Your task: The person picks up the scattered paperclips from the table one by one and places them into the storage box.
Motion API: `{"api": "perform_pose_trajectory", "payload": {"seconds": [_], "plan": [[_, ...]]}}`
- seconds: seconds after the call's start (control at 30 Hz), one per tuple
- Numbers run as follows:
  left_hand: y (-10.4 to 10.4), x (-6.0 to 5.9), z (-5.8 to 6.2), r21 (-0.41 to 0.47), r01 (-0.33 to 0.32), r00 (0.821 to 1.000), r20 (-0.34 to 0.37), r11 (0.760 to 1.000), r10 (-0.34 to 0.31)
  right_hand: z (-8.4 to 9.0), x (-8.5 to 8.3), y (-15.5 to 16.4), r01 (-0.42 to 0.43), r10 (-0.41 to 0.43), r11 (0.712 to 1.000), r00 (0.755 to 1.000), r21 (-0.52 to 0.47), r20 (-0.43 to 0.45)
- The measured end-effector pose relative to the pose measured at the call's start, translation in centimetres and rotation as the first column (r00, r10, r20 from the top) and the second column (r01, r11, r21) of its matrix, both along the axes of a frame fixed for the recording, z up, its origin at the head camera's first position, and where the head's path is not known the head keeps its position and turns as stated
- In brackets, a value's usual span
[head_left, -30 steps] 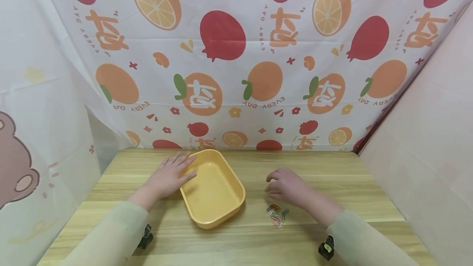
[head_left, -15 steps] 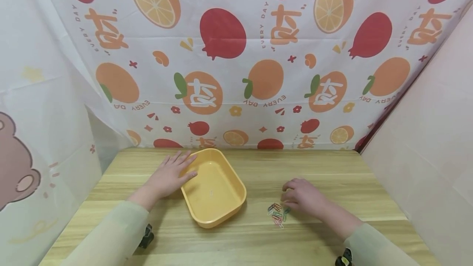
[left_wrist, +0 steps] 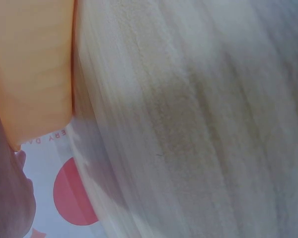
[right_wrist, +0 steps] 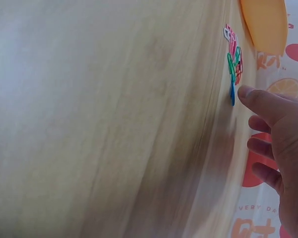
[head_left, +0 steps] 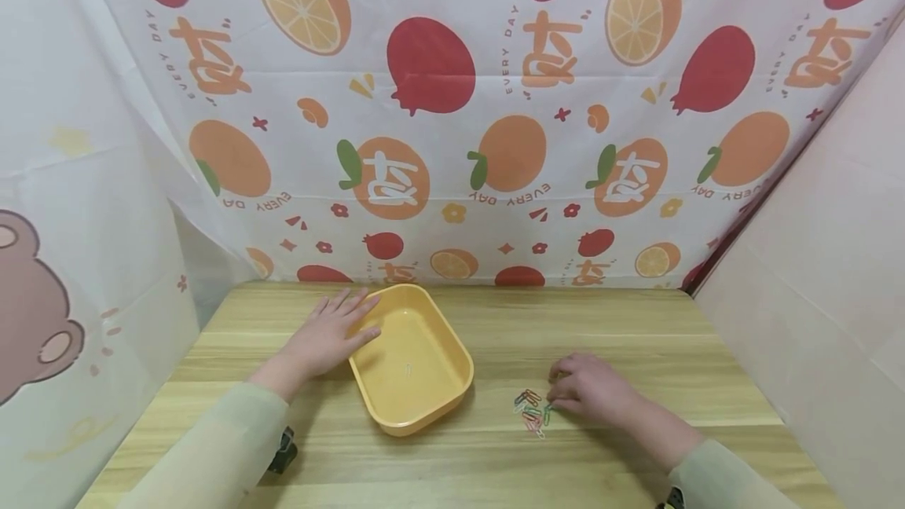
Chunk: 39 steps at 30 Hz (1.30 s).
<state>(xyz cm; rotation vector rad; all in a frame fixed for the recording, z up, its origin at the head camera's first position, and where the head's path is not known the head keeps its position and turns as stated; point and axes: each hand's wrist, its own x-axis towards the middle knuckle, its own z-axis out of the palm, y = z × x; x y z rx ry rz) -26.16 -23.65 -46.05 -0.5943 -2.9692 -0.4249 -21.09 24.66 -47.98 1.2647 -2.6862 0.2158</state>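
My left hand [head_left: 327, 342] rests with spread, straight fingers on the left rim of a yellow rectangular tray [head_left: 458, 348]. One small pale paper clip [head_left: 408, 369] lies inside the tray. To its right, a small heap of colored paper clips [head_left: 530, 418] lies on the wooden table. My right hand [head_left: 595, 388] hovers at the right edge of that heap, its fingers loosely bent. In the right wrist view, the thumb tip [right_wrist: 245, 92] is right beside a blue paper clip [right_wrist: 232, 94], with green, red, pink and white ones beyond. The left wrist view shows the tray's outer wall [left_wrist: 35, 64].
The wood-grain table [head_left: 495, 477] ends at the back against a fruit-print cloth [head_left: 452, 179]. Pale cloths hang on both sides, the left one bearing a brown bear print [head_left: 31, 313]. Black wrist cameras sit at both sleeves.
My right hand has moved right and toward the body, coming down to the right edge of the paper clip heap. My left hand and the tray have stayed in place.
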Motion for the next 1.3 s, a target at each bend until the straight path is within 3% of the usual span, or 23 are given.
{"api": "perform_pose_trajectory", "payload": {"seconds": [0.4,1.3], "plan": [[0.08,0.09,-0.10,-0.009,-0.004,1.000,0.009,1.000,0.004,-0.86,-0.01,0.31,-0.034,0.032,0.999,0.998,-0.037,-0.045],[0.25,0.24,0.27,-0.016,-0.005,1.000,-0.001,1.000,0.005,-0.96,0.11,0.50,-0.008,0.008,1.000,1.000,-0.014,-0.017]]}}
